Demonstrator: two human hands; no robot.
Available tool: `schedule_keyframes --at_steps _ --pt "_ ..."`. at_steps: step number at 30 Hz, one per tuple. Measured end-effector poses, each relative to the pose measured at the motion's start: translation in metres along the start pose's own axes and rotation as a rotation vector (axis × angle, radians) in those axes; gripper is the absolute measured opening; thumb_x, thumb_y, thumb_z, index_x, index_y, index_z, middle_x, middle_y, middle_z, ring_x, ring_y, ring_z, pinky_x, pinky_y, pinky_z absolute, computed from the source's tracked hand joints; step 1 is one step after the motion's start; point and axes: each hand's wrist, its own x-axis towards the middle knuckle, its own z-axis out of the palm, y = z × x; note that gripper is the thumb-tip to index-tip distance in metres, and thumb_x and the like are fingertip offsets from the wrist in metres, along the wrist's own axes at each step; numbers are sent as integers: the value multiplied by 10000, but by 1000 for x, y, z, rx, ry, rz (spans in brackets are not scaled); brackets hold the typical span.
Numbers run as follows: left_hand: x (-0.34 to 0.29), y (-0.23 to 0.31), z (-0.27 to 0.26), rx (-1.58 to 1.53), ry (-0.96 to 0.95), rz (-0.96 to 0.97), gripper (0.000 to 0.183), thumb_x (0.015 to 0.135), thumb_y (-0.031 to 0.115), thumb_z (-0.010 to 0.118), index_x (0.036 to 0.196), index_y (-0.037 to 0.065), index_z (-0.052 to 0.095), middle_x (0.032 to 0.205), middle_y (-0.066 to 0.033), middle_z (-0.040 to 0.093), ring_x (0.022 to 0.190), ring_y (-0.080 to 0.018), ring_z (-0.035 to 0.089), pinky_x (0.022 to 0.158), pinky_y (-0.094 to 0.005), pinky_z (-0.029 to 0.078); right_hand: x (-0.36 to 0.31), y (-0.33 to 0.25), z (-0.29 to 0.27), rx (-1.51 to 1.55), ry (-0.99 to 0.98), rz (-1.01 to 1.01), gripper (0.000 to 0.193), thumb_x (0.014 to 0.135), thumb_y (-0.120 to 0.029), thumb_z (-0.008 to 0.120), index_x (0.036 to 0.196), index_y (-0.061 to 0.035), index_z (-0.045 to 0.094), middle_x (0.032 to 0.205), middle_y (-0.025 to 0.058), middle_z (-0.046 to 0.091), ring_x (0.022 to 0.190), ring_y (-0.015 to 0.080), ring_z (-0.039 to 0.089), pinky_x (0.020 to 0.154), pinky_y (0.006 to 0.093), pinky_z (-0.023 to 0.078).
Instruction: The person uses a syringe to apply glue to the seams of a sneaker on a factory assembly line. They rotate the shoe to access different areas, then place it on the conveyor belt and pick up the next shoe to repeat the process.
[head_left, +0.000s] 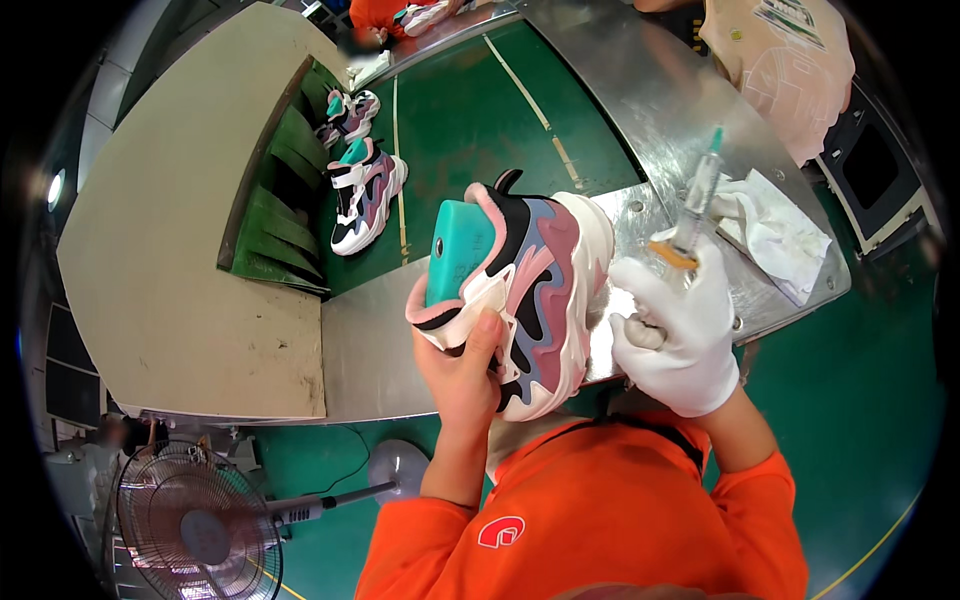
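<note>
Far left on the green conveyor belt (470, 120) two finished sneakers (362, 195) wait, and near left a floor fan (195, 520) stands below the metal bench (660, 90). At centre we see the left hand (462, 365) clasping the pink, grey and white sneaker (535, 300) by its heel and sole, teal last (455, 250) inside; we judge it light, soft in the upper, stiff where the last fills it, so heel and sole are the firm hold. To the right, the gloved right hand (680, 335) is closed around a syringe (697, 205), tip upward, with a crumpled white cloth (775, 225) just beyond.
</note>
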Motion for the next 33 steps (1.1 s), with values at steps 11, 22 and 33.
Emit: schedule_keyframes --at_steps 11,22,33 --pt "-5 -7 -8 -30 -52 80 727 777 130 772 1314 -51 317 1100 -136 567 880 -146 612 739 -248 513 2 2 -6 121 172 203 517 656 56 711 1148 -76 617 1234 127 437 973 168 533 709 234 492" --pt "-14 -19 -21 133 -70 194 795 746 182 809 1327 -63 323 1120 -158 563 851 -160 620 702 -254 528 18 6 5 43 342 225 644 680 -113 791 1265 -66 528 1098 191 470 917 316 551 794 379 479" --pt "-23 -9 5 152 2 163 744 753 168 804 1299 -64 355 1062 -164 573 760 -163 621 627 -255 514 21 -11 27 62 403 320 633 676 -15 752 1265 -53 523 1115 191 425 852 232 562 673 289 513"
